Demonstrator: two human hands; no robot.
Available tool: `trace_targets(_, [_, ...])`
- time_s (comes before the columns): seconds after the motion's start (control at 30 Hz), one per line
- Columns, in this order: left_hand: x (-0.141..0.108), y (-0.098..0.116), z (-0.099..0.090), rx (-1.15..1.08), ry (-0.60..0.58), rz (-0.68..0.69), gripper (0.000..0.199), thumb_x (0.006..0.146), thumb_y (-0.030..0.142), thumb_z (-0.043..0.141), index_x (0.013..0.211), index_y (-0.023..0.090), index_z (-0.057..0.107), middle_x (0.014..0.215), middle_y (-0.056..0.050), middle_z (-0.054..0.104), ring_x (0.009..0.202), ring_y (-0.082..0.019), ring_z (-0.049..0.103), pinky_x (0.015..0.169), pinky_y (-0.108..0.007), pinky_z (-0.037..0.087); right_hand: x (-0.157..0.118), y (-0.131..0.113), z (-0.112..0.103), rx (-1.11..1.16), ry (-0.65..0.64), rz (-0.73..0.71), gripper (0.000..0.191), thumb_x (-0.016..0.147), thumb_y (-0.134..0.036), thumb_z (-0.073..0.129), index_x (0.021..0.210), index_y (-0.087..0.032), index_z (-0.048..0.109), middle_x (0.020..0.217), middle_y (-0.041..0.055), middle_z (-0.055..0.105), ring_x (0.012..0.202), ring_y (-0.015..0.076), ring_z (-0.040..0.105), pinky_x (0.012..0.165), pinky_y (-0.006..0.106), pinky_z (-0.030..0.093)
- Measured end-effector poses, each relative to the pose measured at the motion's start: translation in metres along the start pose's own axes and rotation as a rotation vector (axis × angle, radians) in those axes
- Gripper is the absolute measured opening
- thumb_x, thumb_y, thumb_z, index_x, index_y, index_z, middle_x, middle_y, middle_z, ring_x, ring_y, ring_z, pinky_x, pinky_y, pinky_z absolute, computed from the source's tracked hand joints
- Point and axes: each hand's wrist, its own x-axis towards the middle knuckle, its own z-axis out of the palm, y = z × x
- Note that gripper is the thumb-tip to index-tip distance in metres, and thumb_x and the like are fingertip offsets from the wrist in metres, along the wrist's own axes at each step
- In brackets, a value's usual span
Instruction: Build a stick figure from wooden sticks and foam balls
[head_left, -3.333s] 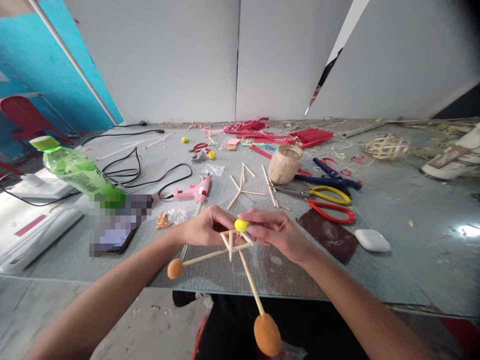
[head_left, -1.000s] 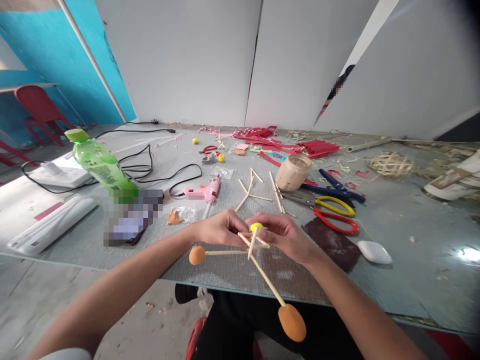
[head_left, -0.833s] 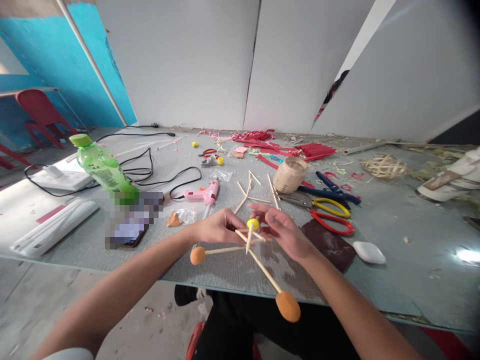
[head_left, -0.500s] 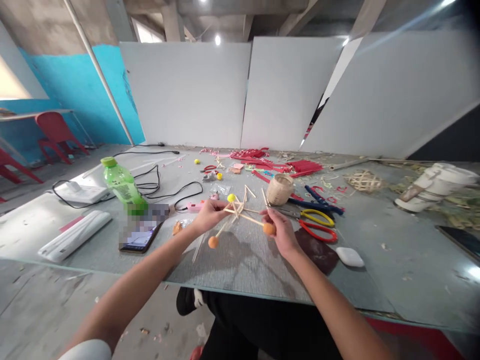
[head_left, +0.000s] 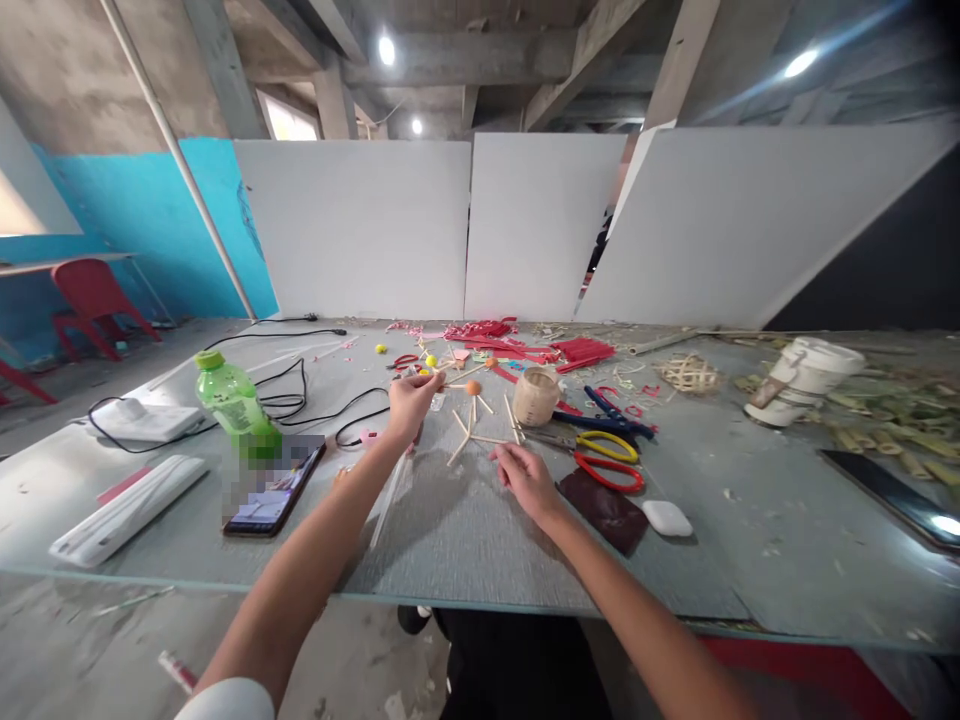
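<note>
A pale stick assembly [head_left: 470, 436] with orange and yellow balls is held up over the table's middle. My left hand [head_left: 412, 402] pinches one of its sticks near the top left. An orange ball [head_left: 473, 387] shows right of those fingers, and a yellow ball [head_left: 431, 361] sits just above them. My right hand [head_left: 525, 475] is closed at the end of a stick, its fingertips together; whether it grips the stick is too small to tell. A round woven cup [head_left: 536, 396] stands behind my right hand, beside loose sticks.
Scissors with red and yellow handles [head_left: 609, 460], blue pliers [head_left: 619, 415] and a white case [head_left: 668, 518] lie on the right. On the left are a green bottle [head_left: 229, 400], a phone [head_left: 276, 492] and a white bar [head_left: 129, 510]. Red strips [head_left: 581, 352] lie behind.
The view has tilted up. The stick assembly has been turned, its orange balls now farther back. My left hand has risen, and my right hand has shifted from an orange ball to a stick's end.
</note>
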Motion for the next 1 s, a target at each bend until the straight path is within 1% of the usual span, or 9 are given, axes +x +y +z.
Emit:
trace_targets(0.1, [-0.004,-0.004,0.000,-0.011,-0.054,-0.015,0.053,0.074,0.062,0.081,0.085,0.011,0.083,0.058,-0.001,0.062,0.051,-0.010,0.041,0.050,-0.023,0.028,0.002,0.000,-0.001,-0.049,-0.030,0.015,0.051,0.092,-0.069,0.058,0.086,-0.019,0.069,0.055,-0.0032,0.050,0.052,0.0142,0.044,0.051,0.028,0.034])
trace_targets(0.17, [-0.009,-0.005,-0.002,-0.018,-0.092,-0.011,0.050,0.073,0.059,0.082,0.085,0.011,0.084,0.060,-0.002,0.065,0.051,-0.010,0.042,0.049,-0.022,0.029,0.005,-0.001,-0.002,-0.147,-0.104,-0.015,0.048,0.096,-0.063,0.055,0.085,-0.019,0.069,0.054,-0.0035,0.050,0.051,0.0143,0.045,0.053,0.028,0.034])
trace_targets(0.23, [-0.013,-0.005,-0.003,-0.021,-0.118,-0.009,0.047,0.074,0.057,0.081,0.082,0.011,0.084,0.059,-0.002,0.064,0.050,-0.009,0.041,0.048,-0.022,0.028,0.009,-0.003,-0.003,-0.290,-0.213,-0.089,0.043,0.100,-0.055,0.051,0.084,-0.019,0.069,0.054,-0.0033,0.050,0.051,0.0145,0.046,0.055,0.029,0.034])
trace_targets(0.3, [-0.016,-0.007,-0.003,-0.025,-0.144,-0.008,0.046,0.074,0.057,0.081,0.080,0.012,0.084,0.057,-0.001,0.063,0.049,-0.009,0.040,0.047,-0.022,0.026,0.011,-0.004,-0.004,-0.439,-0.302,-0.204,0.039,0.103,-0.047,0.050,0.082,-0.020,0.070,0.057,-0.0018,0.055,0.054,0.0149,0.048,0.057,0.029,0.034])
trace_targets(0.37, [-0.018,-0.011,-0.001,-0.028,-0.169,-0.007,0.045,0.074,0.057,0.080,0.080,0.013,0.084,0.057,-0.002,0.063,0.048,-0.009,0.040,0.047,-0.022,0.026,0.010,-0.004,-0.005,-0.554,-0.359,-0.318,0.035,0.104,-0.040,0.050,0.082,-0.020,0.070,0.064,0.0003,0.062,0.058,0.0153,0.053,0.060,0.029,0.035])
trace_targets(0.43, [-0.019,-0.015,0.000,-0.025,-0.186,-0.010,0.044,0.074,0.056,0.080,0.080,0.013,0.084,0.058,-0.002,0.065,0.048,-0.009,0.040,0.047,-0.022,0.027,0.007,-0.003,-0.007,-0.613,-0.402,-0.379,0.030,0.105,-0.035,0.049,0.087,-0.021,0.070,0.068,0.0011,0.066,0.061,0.0156,0.057,0.062,0.029,0.036])
trace_targets(0.57, [-0.020,-0.023,0.003,0.001,-0.178,-0.022,0.041,0.074,0.054,0.079,0.078,0.014,0.084,0.063,-0.004,0.070,0.049,-0.008,0.041,0.048,-0.022,0.030,0.001,-0.003,-0.012,-0.608,-0.408,-0.372,0.030,0.106,-0.035,0.048,0.086,-0.022,0.067,0.065,-0.0012,0.062,0.058,0.0143,0.055,0.061,0.028,0.036])
trace_targets(0.73, [-0.021,-0.026,0.003,0.044,-0.166,-0.026,0.039,0.075,0.053,0.076,0.080,0.016,0.085,0.070,-0.005,0.075,0.052,-0.009,0.046,0.051,-0.021,0.035,0.003,-0.002,-0.013,-0.563,-0.393,-0.347,0.032,0.106,-0.034,0.047,0.083,-0.022,0.064,0.063,-0.0033,0.058,0.055,0.0119,0.050,0.058,0.027,0.034])
trace_targets(1.0, [-0.020,-0.032,0.004,0.065,-0.159,-0.020,0.038,0.075,0.054,0.077,0.080,0.017,0.086,0.070,-0.005,0.075,0.052,-0.010,0.045,0.051,-0.022,0.034,0.003,-0.001,-0.012,-0.578,-0.400,-0.332,0.030,0.106,-0.033,0.049,0.080,-0.022,0.060,0.063,-0.0044,0.056,0.056,0.0110,0.049,0.059,0.026,0.034])
